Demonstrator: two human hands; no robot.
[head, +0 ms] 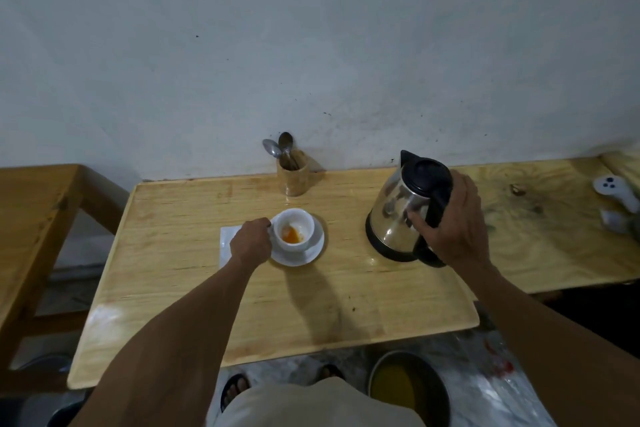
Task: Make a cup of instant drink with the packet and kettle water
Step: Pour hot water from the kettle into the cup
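Observation:
A white cup (294,230) stands on a white saucer (301,255) in the middle of the wooden table (311,305). Orange powder lies in the cup's bottom. My left hand (251,244) is closed at the cup's left side, on its handle. A steel kettle (403,210) with a black lid and base stands to the right. My right hand (450,222) is wrapped around its black handle. A white packet or napkin (227,239) lies flat left of the saucer, partly under my left hand.
A wooden holder (293,177) with two spoons (280,149) stands by the wall behind the cup. A white game controller (614,192) lies at the far right. A wooden bench (31,218) is on the left. A round bin (408,388) sits on the floor below.

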